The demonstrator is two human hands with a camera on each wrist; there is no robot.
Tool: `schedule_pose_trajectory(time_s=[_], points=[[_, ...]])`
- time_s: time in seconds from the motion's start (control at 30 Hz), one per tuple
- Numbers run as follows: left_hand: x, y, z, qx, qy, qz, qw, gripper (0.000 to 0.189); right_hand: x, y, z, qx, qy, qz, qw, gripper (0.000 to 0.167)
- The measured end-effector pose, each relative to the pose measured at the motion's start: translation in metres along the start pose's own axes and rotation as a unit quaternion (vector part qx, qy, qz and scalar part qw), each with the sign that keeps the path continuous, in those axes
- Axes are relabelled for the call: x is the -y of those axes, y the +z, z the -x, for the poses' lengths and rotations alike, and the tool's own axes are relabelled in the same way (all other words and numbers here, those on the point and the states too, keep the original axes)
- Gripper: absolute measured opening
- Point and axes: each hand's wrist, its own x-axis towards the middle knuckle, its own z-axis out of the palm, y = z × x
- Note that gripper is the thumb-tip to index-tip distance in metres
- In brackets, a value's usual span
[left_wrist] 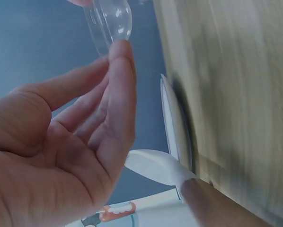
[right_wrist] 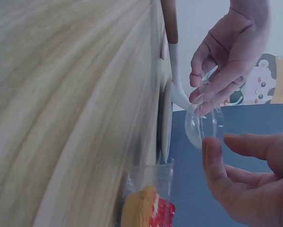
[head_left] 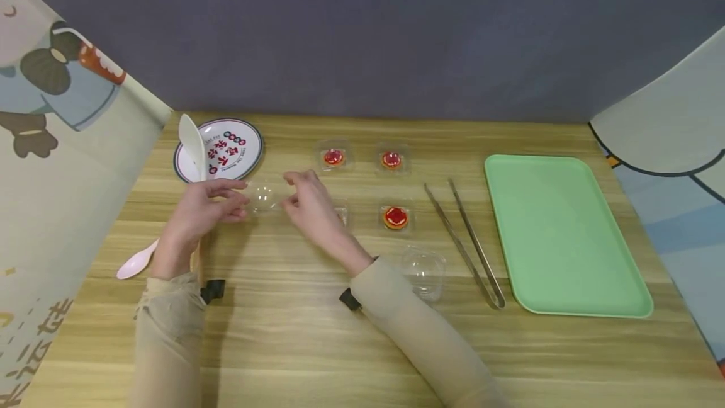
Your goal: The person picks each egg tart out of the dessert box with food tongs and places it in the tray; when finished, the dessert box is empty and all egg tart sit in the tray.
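Note:
Between my hands is a clear plastic domed lid (head_left: 264,196), held above the table. My left hand (head_left: 198,209) pinches its left edge with the fingertips, as the left wrist view shows. On the opposite side my right hand (right_wrist: 255,175) pinches the rim between thumb and finger. Below the left wrist lies a ladle (head_left: 194,143) with a white bowl and a wooden handle, partly hidden by that arm. Close to the right hand stands a small clear box (head_left: 342,214), mostly covered by the hand. Another clear box with a red-topped tart (head_left: 395,218) is to its right.
Two boxed tarts, one at left (head_left: 334,157) and one at right (head_left: 391,159), stand farther back. A printed plate (head_left: 243,165) lies under the ladle bowl, a pink spoon (head_left: 136,264) at left. Another clear plastic piece (head_left: 423,271), metal tongs (head_left: 467,244) and a green tray (head_left: 566,238) are at right.

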Motion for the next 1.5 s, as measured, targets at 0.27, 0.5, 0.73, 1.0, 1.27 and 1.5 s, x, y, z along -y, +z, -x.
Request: schedule_pose_trajectory(time_s=[0.27,0.5,0.73,1.0,1.27,1.5], points=[[0.014,0.000,-0.007,-0.031,-0.025,-0.087,0.9954,0.037,-0.002,0.010,-0.007,0.046,0.000,0.052,0.9976,0.054],[0.019,0.003,-0.011,-0.038,-0.031,-0.122,0.9913,0.034,-0.001,0.014,-0.005,0.058,0.005,0.032,0.9978,0.052],[0.020,0.004,-0.010,-0.036,-0.042,-0.127,0.9904,0.032,-0.002,0.015,-0.003,0.074,0.001,0.048,0.9961,0.048],[0.020,0.006,-0.010,-0.034,-0.048,-0.124,0.9905,0.033,0.000,0.011,0.004,0.077,-0.017,0.107,0.9911,0.050],[0.019,0.006,-0.009,-0.034,-0.042,-0.105,0.9930,0.035,0.011,-0.002,0.014,0.068,-0.037,0.155,0.9849,0.054],[0.014,-0.004,-0.004,-0.020,-0.041,-0.108,0.9931,0.042,0.021,-0.021,0.014,0.040,-0.058,0.121,0.9901,0.044]])
